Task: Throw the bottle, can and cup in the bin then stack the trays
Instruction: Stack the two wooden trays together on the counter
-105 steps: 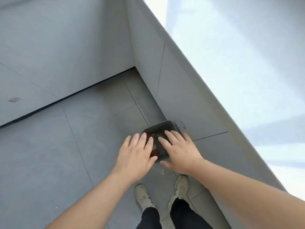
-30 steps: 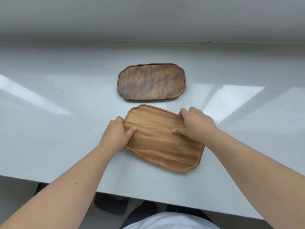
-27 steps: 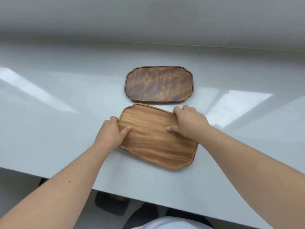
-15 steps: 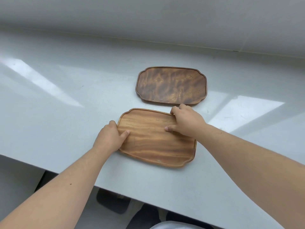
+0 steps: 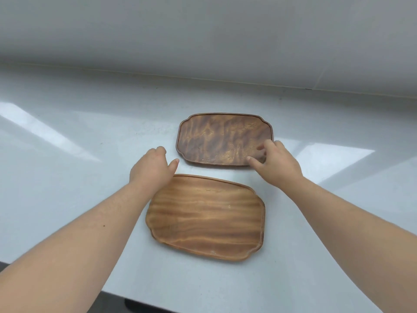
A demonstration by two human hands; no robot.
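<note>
Two wooden trays lie flat on a white counter (image 5: 67, 168). The light tray (image 5: 205, 219) is nearer to me, the dark tray (image 5: 221, 136) sits just behind it, and a narrow gap separates them. My left hand (image 5: 151, 170) hovers beside the dark tray's left end, fingers curled and thumb out, holding nothing. My right hand (image 5: 276, 161) is over the dark tray's front right corner, fingers spread and blurred, fingertips on or just above the wood. No bottle, can, cup or bin is in view.
A grey wall (image 5: 203, 37) rises along the back of the counter. The counter's front edge (image 5: 158, 306) runs across the bottom of the view, with dark floor below it. Bright light patches lie on the counter left and right.
Both hands have let go of the light tray and moved forward to the dark tray. The light tray now lies closer to me and squarer to the counter edge.
</note>
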